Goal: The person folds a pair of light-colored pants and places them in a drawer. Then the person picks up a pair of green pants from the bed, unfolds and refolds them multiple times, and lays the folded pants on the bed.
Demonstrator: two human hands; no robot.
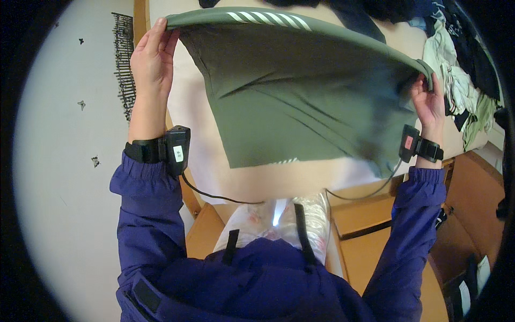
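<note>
A dark green cloth garment (pixel 281 100) with white slanted stripes is spread out between my two hands, its far edge lifted. My left hand (pixel 155 60) pinches the upper left corner between thumb and fingers. On the other side, my right hand (pixel 428 96) grips the right end of the same edge, where the cloth bunches a little. The near part of the garment hangs over the pale sheet of a bed (pixel 257 177), with a few creases across it. Both wrists carry a black strapped device with a cable.
Crumpled clothes (pixel 450 76) in white, green and dark colours lie at the bed's right side; more dark clothing (pixel 358 16) is at the far edge. A wall (pixel 72 133) with butterfly decorations stands at the left. Wooden furniture (pixel 362 217) is below the bed's right side.
</note>
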